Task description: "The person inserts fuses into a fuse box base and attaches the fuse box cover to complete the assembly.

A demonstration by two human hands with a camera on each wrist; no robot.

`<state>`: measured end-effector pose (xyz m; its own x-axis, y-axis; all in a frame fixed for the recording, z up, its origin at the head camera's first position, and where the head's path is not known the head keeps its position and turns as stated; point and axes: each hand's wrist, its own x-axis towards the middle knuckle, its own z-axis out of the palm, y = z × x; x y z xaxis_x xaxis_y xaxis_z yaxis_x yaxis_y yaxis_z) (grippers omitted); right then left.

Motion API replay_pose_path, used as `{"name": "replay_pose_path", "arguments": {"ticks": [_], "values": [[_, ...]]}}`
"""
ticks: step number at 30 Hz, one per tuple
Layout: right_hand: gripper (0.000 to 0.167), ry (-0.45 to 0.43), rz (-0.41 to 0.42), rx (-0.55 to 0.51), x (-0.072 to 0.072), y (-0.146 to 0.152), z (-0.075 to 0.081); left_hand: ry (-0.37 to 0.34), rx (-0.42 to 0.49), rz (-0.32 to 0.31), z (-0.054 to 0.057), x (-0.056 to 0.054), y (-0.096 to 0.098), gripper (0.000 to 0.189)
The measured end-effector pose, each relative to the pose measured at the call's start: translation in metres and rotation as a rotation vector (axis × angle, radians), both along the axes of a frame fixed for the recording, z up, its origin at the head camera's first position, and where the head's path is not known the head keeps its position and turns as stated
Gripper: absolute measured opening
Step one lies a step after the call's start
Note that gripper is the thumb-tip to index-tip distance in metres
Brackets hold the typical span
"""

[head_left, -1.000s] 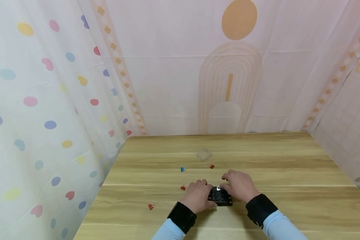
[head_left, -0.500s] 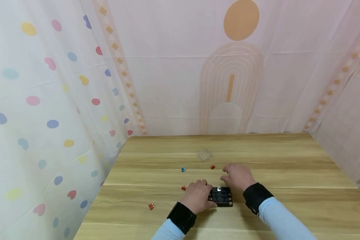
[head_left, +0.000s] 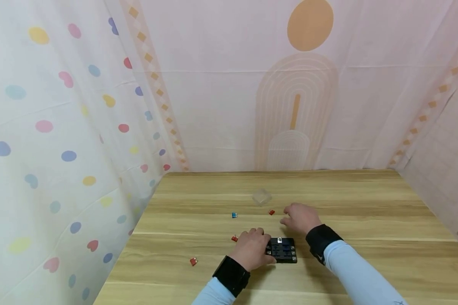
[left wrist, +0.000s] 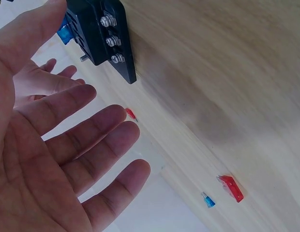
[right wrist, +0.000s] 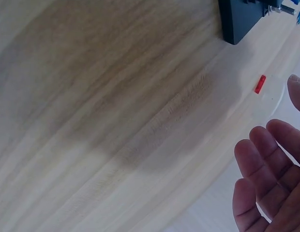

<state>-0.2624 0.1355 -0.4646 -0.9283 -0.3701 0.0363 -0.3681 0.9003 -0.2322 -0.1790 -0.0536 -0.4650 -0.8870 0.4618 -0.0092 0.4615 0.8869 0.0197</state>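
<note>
I see my left hand (head_left: 252, 250) resting against the left side of the black block (head_left: 282, 250), which lies flat on the table (head_left: 366, 212) close to the near edge. In the left wrist view its fingers (left wrist: 92, 130) are spread and nearly straight, gripping nothing, with the thumb up by the block (left wrist: 104, 34), whose side shows three screws. My right hand (head_left: 300, 217) is out beyond the block, apart from it, hovering over the wood just right of a small red fuse (head_left: 271, 212). In the right wrist view its fingers (right wrist: 266, 169) are loosely bent and hold nothing; the same fuse (right wrist: 260, 83) lies on the table ahead of them, and a corner of the block (right wrist: 242, 19) shows at the top edge. From the head view I cannot tell whether the right fingertips touch the table. Just behind the red fuse sits a small clear cube (head_left: 261, 197). A blue fuse (head_left: 234, 215) lies to the left of it, a second red fuse (head_left: 234, 238) just beside my left hand, and a third red fuse (head_left: 193, 261) well to the left near the table edge. Both wrists carry black bands over pale blue sleeves. Patterned curtains (head_left: 61, 127) hang around the table.
</note>
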Motion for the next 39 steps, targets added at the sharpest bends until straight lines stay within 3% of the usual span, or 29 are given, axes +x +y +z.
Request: {"name": "replay_pose_path", "arguments": {"ticks": [21, 33, 39], "values": [[0.030, 0.000, 0.002, 0.007, -0.018, -0.021, -0.008, 0.011, -0.009, 0.002, 0.002, 0.002, -0.004, 0.057], [0.018, -0.022, 0.006, -0.002, -0.027, -0.029, -0.010, 0.016, 0.001, 0.004, 0.002, 0.004, -0.007, 0.056], [0.024, -0.045, 0.012, -0.013, -0.030, -0.033, -0.011, 0.013, 0.005, 0.006, 0.001, 0.003, -0.008, 0.055]]}}
